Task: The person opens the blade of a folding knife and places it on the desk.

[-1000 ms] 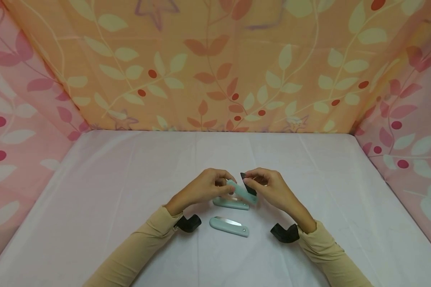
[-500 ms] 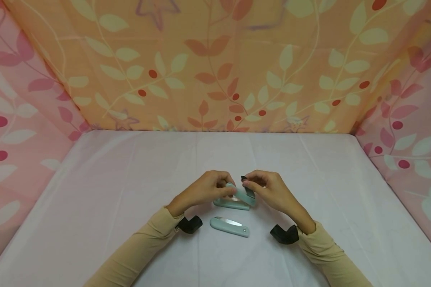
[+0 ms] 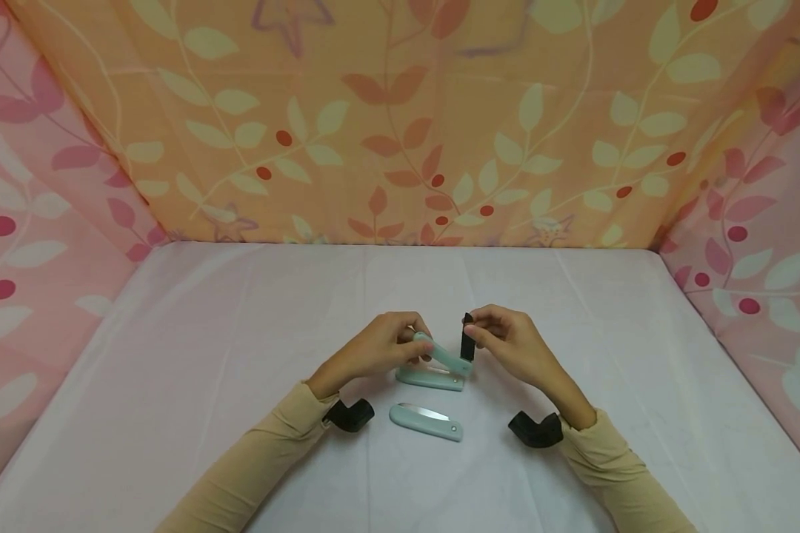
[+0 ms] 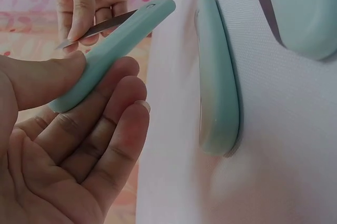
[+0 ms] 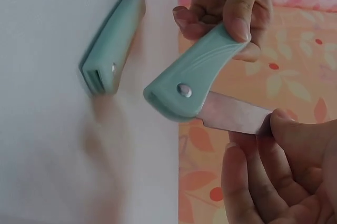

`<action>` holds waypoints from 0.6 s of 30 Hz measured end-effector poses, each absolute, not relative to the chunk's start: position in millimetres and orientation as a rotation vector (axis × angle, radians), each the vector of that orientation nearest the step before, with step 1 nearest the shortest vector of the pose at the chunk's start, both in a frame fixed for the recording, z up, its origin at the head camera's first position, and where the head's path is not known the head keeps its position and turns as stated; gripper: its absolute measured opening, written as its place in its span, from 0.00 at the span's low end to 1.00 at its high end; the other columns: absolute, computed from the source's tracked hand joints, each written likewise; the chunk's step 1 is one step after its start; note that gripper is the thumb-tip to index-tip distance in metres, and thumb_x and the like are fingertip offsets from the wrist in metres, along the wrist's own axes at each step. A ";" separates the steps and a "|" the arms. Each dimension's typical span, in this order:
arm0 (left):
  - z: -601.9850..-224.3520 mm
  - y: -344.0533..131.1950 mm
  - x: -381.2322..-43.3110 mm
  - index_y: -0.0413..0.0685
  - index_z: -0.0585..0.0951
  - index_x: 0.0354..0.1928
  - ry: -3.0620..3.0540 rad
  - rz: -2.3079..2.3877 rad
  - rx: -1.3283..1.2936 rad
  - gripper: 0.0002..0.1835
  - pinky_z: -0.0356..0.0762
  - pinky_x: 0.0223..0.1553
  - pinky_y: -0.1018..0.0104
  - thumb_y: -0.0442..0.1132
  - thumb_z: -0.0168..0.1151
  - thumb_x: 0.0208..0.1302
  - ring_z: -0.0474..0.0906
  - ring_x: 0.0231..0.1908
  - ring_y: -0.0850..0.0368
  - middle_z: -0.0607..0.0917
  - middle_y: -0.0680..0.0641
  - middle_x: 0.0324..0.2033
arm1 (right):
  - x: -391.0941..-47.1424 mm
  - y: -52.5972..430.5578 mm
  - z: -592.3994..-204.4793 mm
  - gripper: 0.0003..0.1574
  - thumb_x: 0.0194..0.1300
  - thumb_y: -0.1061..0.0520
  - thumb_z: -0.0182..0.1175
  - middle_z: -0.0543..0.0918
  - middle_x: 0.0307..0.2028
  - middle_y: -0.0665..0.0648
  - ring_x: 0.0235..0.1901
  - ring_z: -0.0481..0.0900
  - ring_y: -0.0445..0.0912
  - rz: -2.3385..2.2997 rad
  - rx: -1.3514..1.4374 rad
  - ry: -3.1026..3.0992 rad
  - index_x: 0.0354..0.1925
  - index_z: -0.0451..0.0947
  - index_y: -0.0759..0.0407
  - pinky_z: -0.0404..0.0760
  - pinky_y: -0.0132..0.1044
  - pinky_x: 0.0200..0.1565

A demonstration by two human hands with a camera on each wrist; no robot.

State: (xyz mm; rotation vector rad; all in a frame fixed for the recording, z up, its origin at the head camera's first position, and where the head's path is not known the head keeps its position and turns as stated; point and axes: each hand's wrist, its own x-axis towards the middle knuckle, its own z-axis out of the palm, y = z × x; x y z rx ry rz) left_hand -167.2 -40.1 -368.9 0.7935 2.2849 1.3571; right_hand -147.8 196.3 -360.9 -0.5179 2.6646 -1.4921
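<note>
My left hand (image 3: 390, 344) pinches the pale green handle of a folding knife (image 3: 447, 357) between thumb and fingers. The blade (image 5: 231, 113) stands partly out of the handle, at an angle to it. Thumb and fingers of my right hand (image 3: 507, 339) pinch that blade near its tip. A round metal pivot shows at the handle's end in the right wrist view. Below the held knife, a second green folding knife (image 3: 430, 380) lies on the white cloth, partly overlapped in the head view. Nearer to me lies a third folding knife (image 3: 427, 422), its blade folded along the handle.
A white cloth (image 3: 273, 296) covers the table. Patterned fabric walls (image 3: 400, 148) rise at the back and both sides. Black curved pieces (image 3: 535, 429) stick out at both wrists, beside the beige sleeves (image 3: 260, 459).
My right hand has moved up and to the right with the blade, swinging it wider from the handle. My left hand has shifted slightly with the handle. The two knives on the cloth stay put.
</note>
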 end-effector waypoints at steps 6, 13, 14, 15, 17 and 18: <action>-370.6 -42.1 -170.7 0.48 0.76 0.35 2.284 1.415 0.729 0.07 0.79 0.32 0.67 0.43 0.60 0.60 0.83 0.29 0.49 0.87 0.44 0.30 | -151.3 203.7 -360.5 0.17 0.62 0.53 0.58 0.82 0.42 0.62 0.33 0.83 0.50 -1.545 -0.499 2.623 0.44 0.76 0.64 0.81 0.43 0.39; -372.1 -44.4 -173.8 0.48 0.76 0.36 2.293 1.453 0.682 0.06 0.78 0.33 0.66 0.41 0.60 0.61 0.83 0.29 0.47 0.86 0.42 0.30 | -154.4 209.5 -359.8 0.15 0.62 0.53 0.58 0.81 0.40 0.62 0.34 0.83 0.53 -1.587 -0.424 2.586 0.42 0.75 0.63 0.80 0.43 0.41; -372.0 -44.7 -174.0 0.48 0.76 0.36 2.298 1.458 0.679 0.06 0.78 0.33 0.66 0.41 0.60 0.61 0.83 0.29 0.47 0.86 0.42 0.30 | -154.6 210.1 -359.7 0.15 0.62 0.54 0.59 0.81 0.40 0.63 0.35 0.83 0.53 -1.596 -0.417 2.578 0.42 0.75 0.64 0.80 0.44 0.41; -371.4 -45.1 -174.1 0.49 0.76 0.36 2.306 1.463 0.678 0.06 0.77 0.33 0.66 0.41 0.60 0.61 0.82 0.30 0.47 0.86 0.42 0.29 | -155.1 210.8 -359.9 0.15 0.62 0.54 0.59 0.81 0.40 0.63 0.35 0.83 0.53 -1.605 -0.410 2.572 0.42 0.75 0.64 0.80 0.43 0.41; -371.0 -46.0 -174.6 0.48 0.76 0.37 2.307 1.482 0.674 0.06 0.77 0.33 0.65 0.41 0.60 0.61 0.82 0.30 0.46 0.86 0.41 0.29 | -155.9 212.3 -360.4 0.15 0.62 0.53 0.59 0.81 0.40 0.63 0.35 0.83 0.53 -1.615 -0.397 2.570 0.42 0.75 0.64 0.80 0.43 0.42; -371.0 -46.5 -174.9 0.48 0.76 0.37 2.302 1.498 0.672 0.06 0.78 0.34 0.64 0.41 0.60 0.60 0.82 0.31 0.46 0.86 0.41 0.30 | -156.3 213.1 -360.7 0.16 0.62 0.53 0.59 0.81 0.40 0.64 0.35 0.84 0.53 -1.623 -0.396 2.569 0.42 0.74 0.64 0.80 0.42 0.42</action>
